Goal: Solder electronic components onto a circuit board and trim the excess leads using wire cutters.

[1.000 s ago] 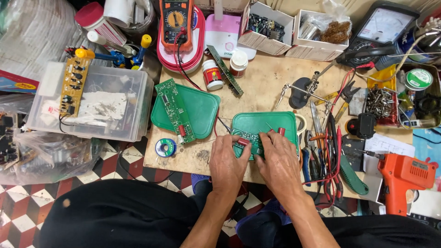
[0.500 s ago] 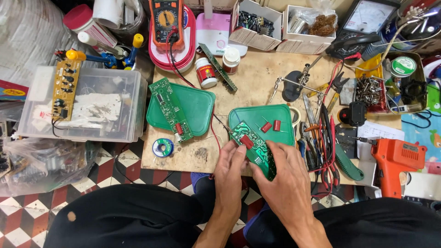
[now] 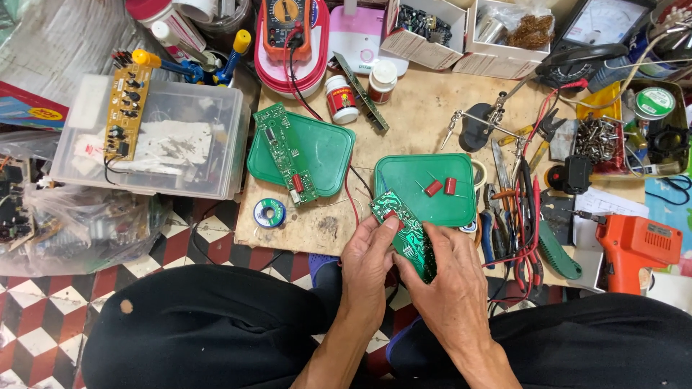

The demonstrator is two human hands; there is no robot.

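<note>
Both hands hold a long green circuit board [image 3: 406, 229] over the near edge of a small wooden board table [image 3: 418, 115]. My left hand [image 3: 367, 261] grips its near left side, thumb on top. My right hand [image 3: 448, 277] cups its lower end from the right. Just beyond lies a green plastic lid [image 3: 404, 176] with two small red capacitors [image 3: 441, 187] on it. A second green circuit board [image 3: 287, 153] rests on another green lid [image 3: 324, 151] to the left.
A solder spool [image 3: 269, 212] lies at the table's near left. Pliers and cutters [image 3: 504, 216] crowd the right, beside an orange soldering gun [image 3: 634, 245]. A multimeter [image 3: 287, 21], two small bottles [image 3: 360, 90], parts boxes [image 3: 461, 29] and a clear plastic bin [image 3: 158, 137] stand behind.
The hands have drawn the circuit board off the green lid toward my lap. The two red capacitors now lie exposed on the lid.
</note>
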